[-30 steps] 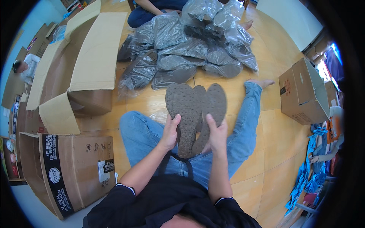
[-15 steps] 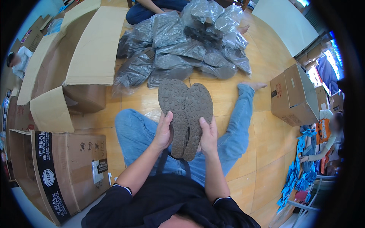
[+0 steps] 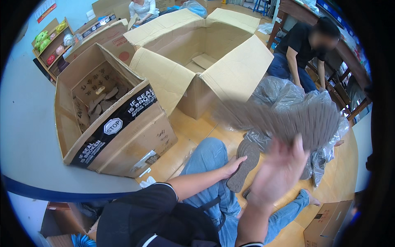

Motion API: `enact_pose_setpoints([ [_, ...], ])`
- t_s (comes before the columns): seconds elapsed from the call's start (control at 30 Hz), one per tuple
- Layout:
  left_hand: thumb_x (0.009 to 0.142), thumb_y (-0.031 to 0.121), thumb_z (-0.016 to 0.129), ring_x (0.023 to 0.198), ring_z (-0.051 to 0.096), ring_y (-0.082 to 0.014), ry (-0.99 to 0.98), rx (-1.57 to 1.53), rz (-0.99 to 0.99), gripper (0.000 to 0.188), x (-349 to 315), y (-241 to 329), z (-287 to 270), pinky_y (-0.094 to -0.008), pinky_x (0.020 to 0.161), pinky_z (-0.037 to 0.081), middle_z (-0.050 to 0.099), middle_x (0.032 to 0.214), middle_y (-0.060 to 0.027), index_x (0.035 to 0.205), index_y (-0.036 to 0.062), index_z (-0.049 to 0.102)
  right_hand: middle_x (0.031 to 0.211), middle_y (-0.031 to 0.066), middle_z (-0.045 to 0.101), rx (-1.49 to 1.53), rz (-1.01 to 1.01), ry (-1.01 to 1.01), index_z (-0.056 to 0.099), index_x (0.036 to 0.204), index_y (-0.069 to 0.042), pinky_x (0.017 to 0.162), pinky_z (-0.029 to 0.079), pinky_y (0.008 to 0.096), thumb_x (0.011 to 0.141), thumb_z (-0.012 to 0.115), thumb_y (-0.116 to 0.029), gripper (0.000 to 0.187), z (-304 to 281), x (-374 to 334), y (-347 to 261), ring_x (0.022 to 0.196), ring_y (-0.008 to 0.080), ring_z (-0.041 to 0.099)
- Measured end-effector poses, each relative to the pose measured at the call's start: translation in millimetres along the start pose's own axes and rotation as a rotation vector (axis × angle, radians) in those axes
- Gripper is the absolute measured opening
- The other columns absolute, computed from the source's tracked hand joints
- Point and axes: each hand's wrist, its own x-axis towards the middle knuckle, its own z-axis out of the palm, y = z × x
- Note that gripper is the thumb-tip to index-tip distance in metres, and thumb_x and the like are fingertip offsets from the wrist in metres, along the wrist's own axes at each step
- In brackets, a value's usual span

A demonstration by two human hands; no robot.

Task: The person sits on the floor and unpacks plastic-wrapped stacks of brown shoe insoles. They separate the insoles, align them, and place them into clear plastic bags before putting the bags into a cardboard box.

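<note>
Wooden flooring (image 3: 193, 127) carries the work area; the person sits on it in blue jeans, with cartons close on the left. Nearest is an open cardboard box (image 3: 135, 136) with a black printed band, and a few brown soles (image 3: 98, 103) lie on its bottom. Behind it stands a larger open carton (image 3: 230, 78), apparently bare inside apart from a loose card flap.

Left hand (image 3: 234, 166): fingers closed lightly on one brown sole (image 3: 246, 164), which rests along the left knee.

Right hand (image 3: 279, 173): raised and smeared by motion, palm spread. A blurred brown streak (image 3: 288, 119) above it looks like soles in mid-swing; whether the fingers have hold of them cannot be told.

Clear plastic bags of soles (image 3: 288, 99) are heaped just beyond the knees, and another person in a dark top (image 3: 298, 43) sits behind that heap.

Assessment: the step in hand appears to be transferring loose soles from the lap toward the banded box. The next move calls for a controlled swing leftward over the box's near wall, so that nothing falls short onto the floor.
</note>
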Motion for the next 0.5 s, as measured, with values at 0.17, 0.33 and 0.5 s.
enact_pose_setpoints([
  [0.17,0.089,0.051,0.058,0.121,0.048,-0.0246,0.113,0.115,-0.171,0.077,-15.5,20.1,3.9,-0.0389,0.103,0.035,0.052,0.133,-0.0134,0.137,-0.0054,0.039,0.107,0.0221,0.062,-0.321,0.201,-0.629,0.047,0.125,0.001,0.088,0.05,0.0373,0.087,0.066,-0.013,0.045,91.5,-21.6,62.9,0.103,0.0284,0.063],
  [0.33,0.097,0.033,0.051,0.118,0.05,-0.0182,-0.348,-0.566,0.012,0.047,-37.4,22.6,-5.1,-0.0373,0.103,0.039,0.057,0.124,-0.0086,0.13,0.0014,0.047,0.111,0.0179,0.062,-0.823,-0.085,-0.499,0.052,0.125,0.0,0.086,0.05,0.0324,0.088,0.065,-0.008,0.04,-41.7,-25.9,41.5,0.098,0.0227,0.063],
  [0.5,0.099,0.034,0.049,0.112,0.056,-0.0175,-0.22,-0.145,-0.151,0.046,-30.3,18.9,15.9,-0.0343,0.098,0.045,0.057,0.125,-0.0083,0.135,0.0056,0.043,0.097,0.0003,0.057,-0.834,0.137,0.567,0.054,0.119,0.001,0.077,0.045,0.0209,0.096,0.056,-0.007,0.025,-188.1,-68.7,-13.0,0.085,0.0063,0.054],
])
